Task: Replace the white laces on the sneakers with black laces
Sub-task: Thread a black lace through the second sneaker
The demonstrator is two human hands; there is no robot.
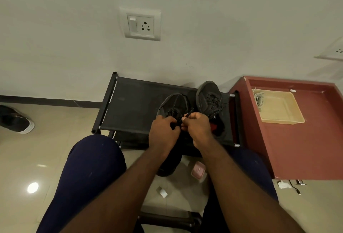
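A pale wall fills the upper half, above a glossy tiled floor. At the right stands a dark red bench [306,149]; to its left, against the wall, is a black fabric shoe rack [133,106]. The person's thighs in dark blue trousers [92,158] frame the lower view, and both bare forearms reach forward to the rack. Two black sneakers stand side by side on its right end: the nearer sneaker [172,105] under the hands, and the farther sneaker [207,93] just beside it, already threaded with dark laces. A beige tray [282,121] on the bench holds the white laces [258,97] bunched in its far left corner. The left hand [163,132] has its fingers curled down onto the nearer sneaker's lacing, gripping the black lace [188,115]; the right hand [198,126] pinches the lace's free end between thumb and forefinger. A wall socket [142,24] sits above the rack, and a small pink object [198,171] lies on the floor.
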